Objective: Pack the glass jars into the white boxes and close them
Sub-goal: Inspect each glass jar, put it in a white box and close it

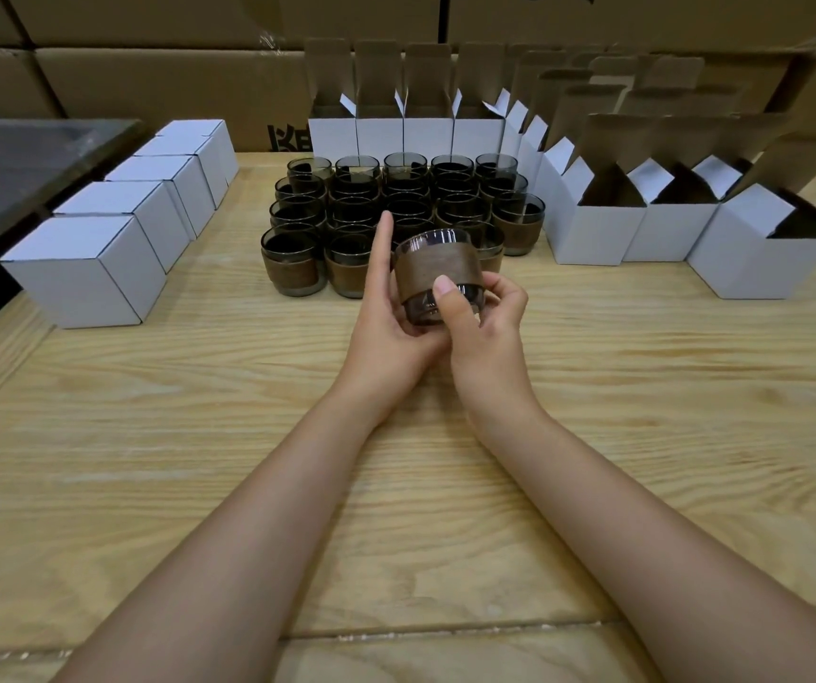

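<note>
A: What's laid out here, biggest first?

B: The wooden desk (149, 436) carries everything. Left of the fingers (382, 244) runs a row of closed boxes (85, 278), probably finished ones set out of the way. Beyond them and to their right stand the open boxes (598, 229), flaps up so a jar can drop straight in.

A: And the jars?

B: The jars (346, 204) sit packed in a block just beyond the fingers, within easy reach. One, the held jar (438, 271), is lifted off the desk between both hands, mouth up.

A: How is it gripped?

B: The right hand (487, 332) wraps it, thumb pressed on the brown band and the other fingers curled round the far side. The left hand (386, 332) cups it from below, forefinger straight up beside it; the rest are hidden. Both forearms reach forward with the wrists close together. I'd guess it's being checked before boxing.
</note>
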`<state>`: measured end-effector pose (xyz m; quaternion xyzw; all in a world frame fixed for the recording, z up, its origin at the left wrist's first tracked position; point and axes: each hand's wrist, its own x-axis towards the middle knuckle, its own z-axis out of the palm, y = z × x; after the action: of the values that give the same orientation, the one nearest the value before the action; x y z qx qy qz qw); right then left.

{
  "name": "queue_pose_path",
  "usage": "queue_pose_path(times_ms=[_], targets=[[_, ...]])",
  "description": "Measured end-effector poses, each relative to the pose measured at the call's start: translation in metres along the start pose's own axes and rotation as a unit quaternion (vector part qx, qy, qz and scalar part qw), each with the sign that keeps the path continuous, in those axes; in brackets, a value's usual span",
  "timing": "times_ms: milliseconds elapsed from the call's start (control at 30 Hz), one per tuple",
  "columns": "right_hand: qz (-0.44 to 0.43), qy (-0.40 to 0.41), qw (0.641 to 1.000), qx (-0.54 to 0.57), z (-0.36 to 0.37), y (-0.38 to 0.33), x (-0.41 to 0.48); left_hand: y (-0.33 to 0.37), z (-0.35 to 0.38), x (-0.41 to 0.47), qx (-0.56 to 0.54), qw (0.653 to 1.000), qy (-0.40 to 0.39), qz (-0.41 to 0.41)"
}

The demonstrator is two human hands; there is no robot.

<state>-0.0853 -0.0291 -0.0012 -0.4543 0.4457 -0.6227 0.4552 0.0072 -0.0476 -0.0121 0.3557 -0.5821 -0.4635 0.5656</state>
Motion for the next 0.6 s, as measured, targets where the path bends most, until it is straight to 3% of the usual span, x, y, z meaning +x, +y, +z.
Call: queue_pose_path(times_ms=[233,367,500,600], targets=[[0.053,0.003,0.998,0.03,0.002,-0.004,0.001,0.005,0.002,-0.001,-0.012,1.0,0.004,0.011],[-0.018,0.041,0.997,-0.064,0.003,-0.005,-0.004,0.006,0.001,-0.002,0.019,1.0,-0.001,0.009],[-0.122,0.088,0.97,-0.192,0.004,-0.005,-0.009,0.005,0.003,-0.003,0.071,0.997,-0.008,0.032],[-0.118,0.096,0.966,-0.21,0.005,-0.003,-0.011,0.007,0.003,-0.004,0.079,0.996,-0.004,0.03]])
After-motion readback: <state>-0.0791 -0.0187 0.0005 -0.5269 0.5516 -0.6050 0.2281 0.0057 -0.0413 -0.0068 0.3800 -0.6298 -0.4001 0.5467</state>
